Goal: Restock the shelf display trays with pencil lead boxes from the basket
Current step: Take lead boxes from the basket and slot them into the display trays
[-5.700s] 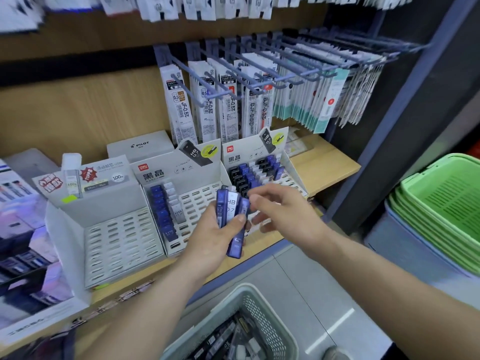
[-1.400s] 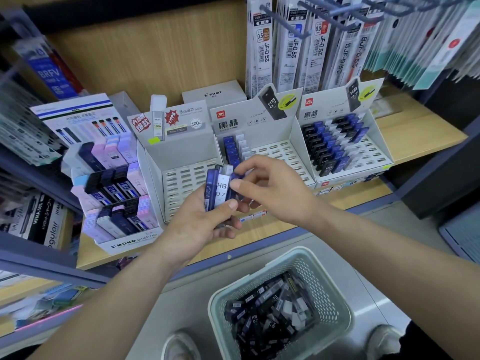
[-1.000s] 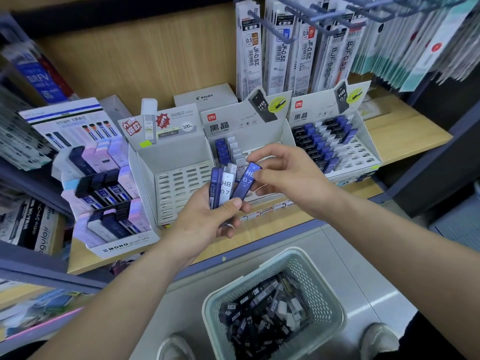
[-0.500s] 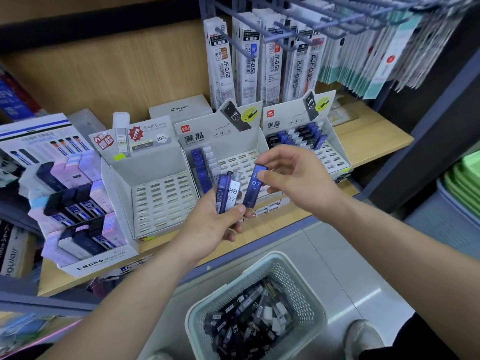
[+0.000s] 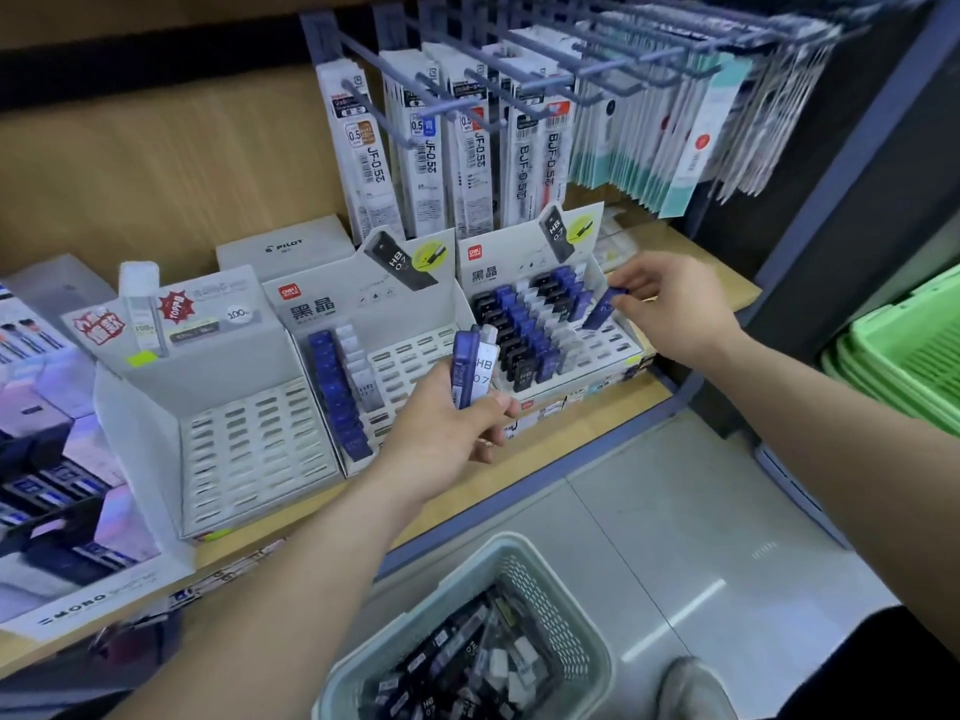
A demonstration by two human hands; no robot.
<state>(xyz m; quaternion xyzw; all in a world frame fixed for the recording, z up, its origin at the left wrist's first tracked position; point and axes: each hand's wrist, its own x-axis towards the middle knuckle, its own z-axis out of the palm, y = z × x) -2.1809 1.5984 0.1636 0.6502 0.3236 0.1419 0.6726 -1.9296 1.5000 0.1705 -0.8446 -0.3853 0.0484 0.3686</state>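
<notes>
My left hand (image 5: 451, 428) grips a small stack of pencil lead boxes (image 5: 474, 367), blue and white, in front of the middle display tray (image 5: 415, 356). My right hand (image 5: 670, 304) pinches a single blue lead box (image 5: 602, 309) over the right side of the right display tray (image 5: 618, 350), which holds rows of black, blue and white boxes. The middle tray has two rows of boxes at its left. The left display tray (image 5: 249, 449) shows only bare slots. The pale basket (image 5: 582, 631) with several lead boxes stands on the floor below.
Refill packs (image 5: 467, 163) hang on blue hooks above the trays. A MONO eraser display (image 5: 57, 511) stands at the left. Stacked green baskets (image 5: 914, 350) sit at the right. My shoe (image 5: 691, 688) is beside the basket on the grey floor.
My right hand pulled one blue box from the stack in my left hand and carried it right, over the right tray. The camera view swung right.
</notes>
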